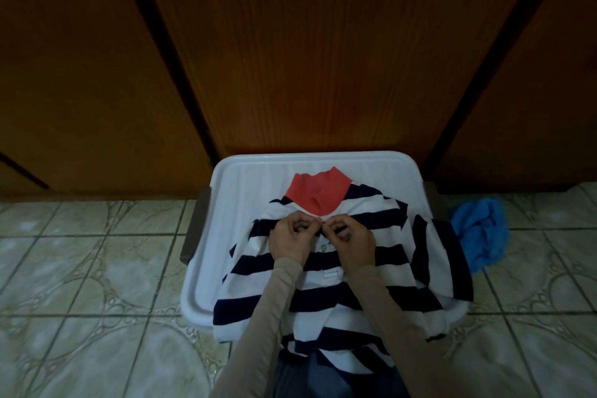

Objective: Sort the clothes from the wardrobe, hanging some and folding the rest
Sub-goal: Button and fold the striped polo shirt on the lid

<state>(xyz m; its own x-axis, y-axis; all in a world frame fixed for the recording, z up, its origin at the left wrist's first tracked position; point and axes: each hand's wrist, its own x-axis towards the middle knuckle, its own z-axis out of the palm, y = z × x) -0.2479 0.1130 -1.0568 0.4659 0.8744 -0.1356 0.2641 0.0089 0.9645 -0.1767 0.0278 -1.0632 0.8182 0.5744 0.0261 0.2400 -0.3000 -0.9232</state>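
Left hand point(288, 241) and right hand point(350, 241): fingertips curled in and pinching the placket of the navy-and-white striped polo shirt point(339, 271) just below its coral-red collar point(319, 194). The two hands meet at the top button; whether that button is done up cannot be made out, as the fingertips cover it. A second button point(324, 247) shows between the hands, and a white buttonhole tab point(330, 274) sits further down the placket.

Both arms wear beige long sleeves point(258, 326) that cross the shirt's lower half and hide part of the stripes.

Shirt lies front-up on a white rectangular plastic lid point(206, 255) (ribbed surface, raised rim), collar pointing away from the person toward the brown wooden wardrobe doors point(290, 42). Long axis runs from collar toward the person. The hem hangs over the lid's near edge and the right sleeve drapes over the lid's right rim.

A dark brownish handle point(193, 226) projects from under the lid on the left; what the lid sits on is hidden.

Surroundings: pale green patterned floor tiles point(80, 268); a crumpled bright blue cloth point(481, 233) on the floor right of the lid, apart from the shirt. Dark blue fabric point(307, 378) at the bottom edge is cut off and dim.
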